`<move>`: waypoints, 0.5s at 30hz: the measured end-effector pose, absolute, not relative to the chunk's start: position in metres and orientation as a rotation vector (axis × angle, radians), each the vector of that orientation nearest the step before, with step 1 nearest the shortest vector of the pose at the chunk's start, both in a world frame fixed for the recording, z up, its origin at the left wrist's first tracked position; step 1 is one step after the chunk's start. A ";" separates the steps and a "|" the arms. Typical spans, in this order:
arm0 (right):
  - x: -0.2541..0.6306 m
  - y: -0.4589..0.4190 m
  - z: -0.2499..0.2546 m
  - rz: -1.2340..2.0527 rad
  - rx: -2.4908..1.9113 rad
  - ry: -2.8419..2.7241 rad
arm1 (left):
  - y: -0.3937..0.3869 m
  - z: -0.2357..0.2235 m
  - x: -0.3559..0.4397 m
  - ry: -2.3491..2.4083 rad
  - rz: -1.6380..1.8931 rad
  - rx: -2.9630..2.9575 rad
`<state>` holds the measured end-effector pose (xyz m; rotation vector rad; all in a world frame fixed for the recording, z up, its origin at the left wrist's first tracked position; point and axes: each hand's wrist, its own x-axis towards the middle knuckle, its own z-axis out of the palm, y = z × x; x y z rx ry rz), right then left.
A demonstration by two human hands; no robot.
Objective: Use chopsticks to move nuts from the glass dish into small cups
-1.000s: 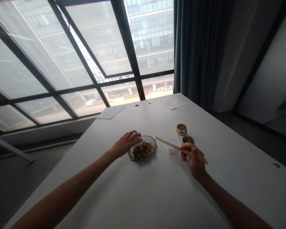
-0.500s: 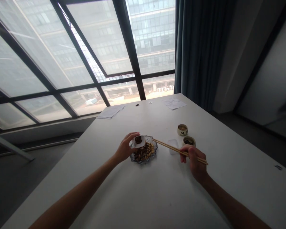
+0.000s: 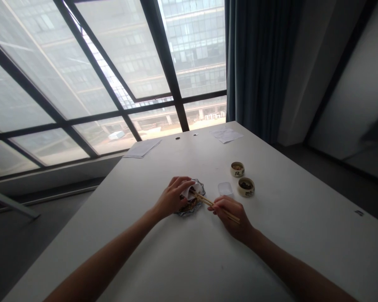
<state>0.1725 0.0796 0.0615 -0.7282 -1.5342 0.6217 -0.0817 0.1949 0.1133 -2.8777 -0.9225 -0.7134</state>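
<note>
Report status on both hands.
Left hand holding white cup over glass plate; right hand holding chopsticks, tips at cup; clear tub beside plate, not blocking.

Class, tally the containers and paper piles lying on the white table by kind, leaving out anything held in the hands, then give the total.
Glass dish: 1
Small round pots: 2
Clear plastic tub: 1
Paper piles: 2
Total: 6
</note>
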 end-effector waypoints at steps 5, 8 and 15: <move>0.171 0.076 0.056 0.634 -0.750 -1.465 | 0.204 0.116 -0.100 -0.905 -0.571 -2.783; 0.169 0.074 0.052 0.666 -0.758 -1.409 | 0.207 0.122 -0.111 -0.858 -0.489 -2.765; 0.169 0.071 0.047 0.751 -0.782 -1.303 | 0.210 0.122 -0.119 -0.902 -0.521 -2.764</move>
